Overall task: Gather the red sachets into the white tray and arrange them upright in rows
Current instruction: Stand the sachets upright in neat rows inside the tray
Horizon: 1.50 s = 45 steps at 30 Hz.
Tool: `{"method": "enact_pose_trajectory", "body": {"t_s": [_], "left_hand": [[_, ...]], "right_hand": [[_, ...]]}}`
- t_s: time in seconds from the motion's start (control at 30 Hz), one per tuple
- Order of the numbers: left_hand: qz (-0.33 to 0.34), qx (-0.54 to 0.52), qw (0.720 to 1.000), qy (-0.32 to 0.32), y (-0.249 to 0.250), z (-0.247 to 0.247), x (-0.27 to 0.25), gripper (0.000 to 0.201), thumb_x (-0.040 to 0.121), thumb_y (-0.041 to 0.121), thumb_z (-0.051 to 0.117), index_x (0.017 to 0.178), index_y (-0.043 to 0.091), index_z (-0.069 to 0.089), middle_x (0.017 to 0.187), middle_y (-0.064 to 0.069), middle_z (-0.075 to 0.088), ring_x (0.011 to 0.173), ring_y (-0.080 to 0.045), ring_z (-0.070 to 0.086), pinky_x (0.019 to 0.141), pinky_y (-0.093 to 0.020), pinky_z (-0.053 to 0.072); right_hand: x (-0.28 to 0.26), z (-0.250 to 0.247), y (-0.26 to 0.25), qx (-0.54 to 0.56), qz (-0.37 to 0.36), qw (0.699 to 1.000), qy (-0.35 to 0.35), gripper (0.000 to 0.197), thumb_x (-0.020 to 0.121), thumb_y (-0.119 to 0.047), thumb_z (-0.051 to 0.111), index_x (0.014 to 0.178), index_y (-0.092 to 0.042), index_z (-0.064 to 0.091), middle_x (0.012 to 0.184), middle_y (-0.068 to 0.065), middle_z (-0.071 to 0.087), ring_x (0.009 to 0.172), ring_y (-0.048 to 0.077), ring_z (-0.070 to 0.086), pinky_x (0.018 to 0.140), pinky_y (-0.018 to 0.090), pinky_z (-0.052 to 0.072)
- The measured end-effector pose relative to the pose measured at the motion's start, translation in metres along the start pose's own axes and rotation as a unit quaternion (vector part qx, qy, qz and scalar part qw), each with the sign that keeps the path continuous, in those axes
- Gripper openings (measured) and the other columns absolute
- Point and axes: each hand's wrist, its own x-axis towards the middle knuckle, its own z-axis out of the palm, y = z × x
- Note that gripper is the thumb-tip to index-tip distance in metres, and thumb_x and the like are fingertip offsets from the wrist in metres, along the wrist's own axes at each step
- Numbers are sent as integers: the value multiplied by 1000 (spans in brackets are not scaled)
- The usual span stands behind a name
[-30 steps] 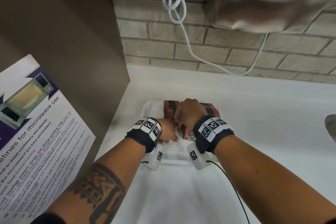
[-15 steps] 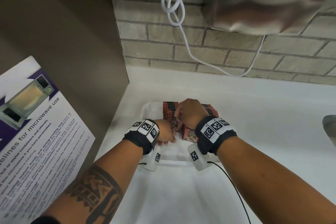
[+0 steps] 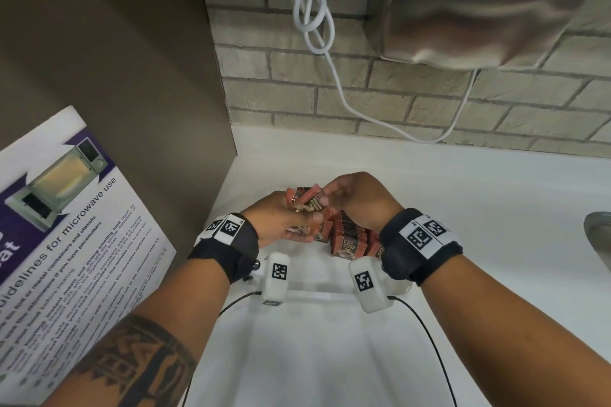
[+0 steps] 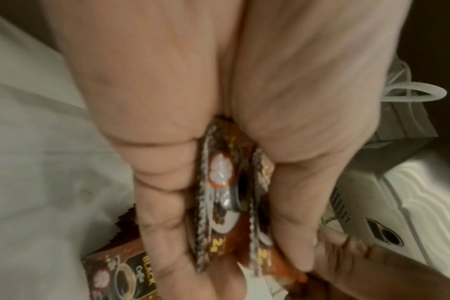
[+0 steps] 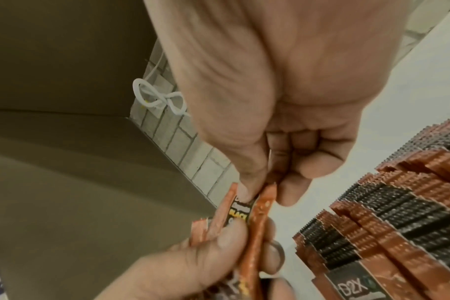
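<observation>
**Both hands hold loose sachets above the tray**

The left hand (image 3: 281,221) is raised over the white tray (image 3: 307,274) and its fingers are curled around a small bundle of red sachets (image 3: 305,200). In the left wrist view the bundle (image 4: 226,194) sits edge-on between the thumb and the fingers. The right hand (image 3: 360,198) is close beside it, and its thumb and forefinger pinch the top edge of one sachet (image 5: 263,205) from this bundle. The other fingers (image 5: 319,160) of the right hand are folded into the palm.

Below the hands, in the right part of the tray, more sachets stand upright in packed rows (image 3: 350,235). The right wrist view shows these rows (image 5: 398,213) with their serrated top edges, some red and some black.

The tray rests on a white counter (image 3: 479,208) next to a brown side wall (image 3: 115,59). A steel hand dryer (image 3: 489,6) hangs on the brick wall (image 3: 413,102), with a knotted white cable (image 3: 312,13) beside it. A microwave notice (image 3: 66,225) is on the left.
</observation>
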Motion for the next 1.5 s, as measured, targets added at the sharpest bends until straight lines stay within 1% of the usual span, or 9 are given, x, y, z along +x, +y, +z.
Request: {"method": "enact_pose_trajectory", "body": {"t_s": [0.17, 0.33, 0.57, 0.63, 0.73, 0.83, 0.9, 1.07, 1.5], "left_hand": [[22, 8, 999, 22, 0, 4, -3, 25, 89, 3, 72, 114, 9, 68, 92, -3, 74, 89, -18, 71, 85, -38, 60], [47, -11, 998, 27, 0, 7, -5, 33, 83, -4, 75, 113, 8, 70, 102, -8, 75, 96, -22, 73, 80, -35, 60], [52, 80, 990, 100, -1, 2, -1, 26, 74, 10, 88, 94, 0, 74, 90, -26, 73, 79, -31, 70, 79, -46, 62], [23, 145, 983, 115, -2, -4, 0, 29, 76, 20, 88, 92, 0, 75, 83, -26, 71, 71, -29, 66, 74, -41, 59], [-76, 353, 925, 122, 0, -14, -2, 39, 82, 40, 80, 79, 3, 70, 67, -11, 66, 59, -22, 60, 65, -35, 57], [-139, 479, 863, 74, 3, -12, -4, 35, 88, 42, 71, 70, 13, 59, 65, -5, 62, 55, -20, 56, 61, -29, 51], [-155, 492, 856, 25, 1, -6, -2, 30, 90, 38, 68, 77, 12, 62, 67, -3, 63, 56, -18, 57, 63, -29, 52], [-165, 508, 845, -41, -13, 13, 15, 33, 91, 39, 65, 107, 10, 68, 83, -1, 70, 60, -16, 62, 68, -31, 58], [-215, 509, 832, -50, -19, 15, 38, 34, 94, 37, 65, 113, 8, 64, 79, 0, 68, 63, -19, 60, 82, -43, 60]], "right_hand": [[-1, 0, -5, 36, -19, 998, 43, 10, 86, -24, 78, 79, -29, 72, 77, -11, 73, 71, 0, 65, 66, 17, 44], [-3, -4, -7, 52, 1, 998, 43, 10, 86, -31, 78, 85, -22, 76, 79, -2, 75, 68, 6, 66, 67, 22, 47], [1, -4, -18, -9, -42, 996, 78, 18, 88, -23, 75, 72, -29, 71, 71, -15, 70, 69, -1, 62, 65, 18, 42], [1, -7, -19, -48, -49, 994, 81, 16, 90, -22, 71, 75, -28, 72, 72, -16, 68, 70, -3, 61, 62, 15, 39], [2, -6, -15, -97, -41, 992, 67, 10, 88, -24, 71, 79, -26, 75, 76, -16, 67, 74, 3, 61, 60, 15, 39], [7, 3, -7, -141, -20, 988, 57, 13, 84, -26, 68, 77, -31, 77, 78, -15, 70, 82, 9, 65, 73, 26, 51], [11, 11, -4, -157, -2, 986, 47, 18, 78, -27, 62, 71, -34, 77, 78, -13, 72, 83, 13, 66, 82, 33, 54], [20, 33, 5, -238, 28, 970, 22, 22, 76, -24, 55, 74, -27, 78, 87, -3, 70, 92, 24, 63, 83, 38, 56], [32, 43, 22, -316, 10, 949, 12, 15, 82, -28, 64, 85, -27, 78, 95, -5, 68, 99, 21, 59, 93, 40, 50]]}}
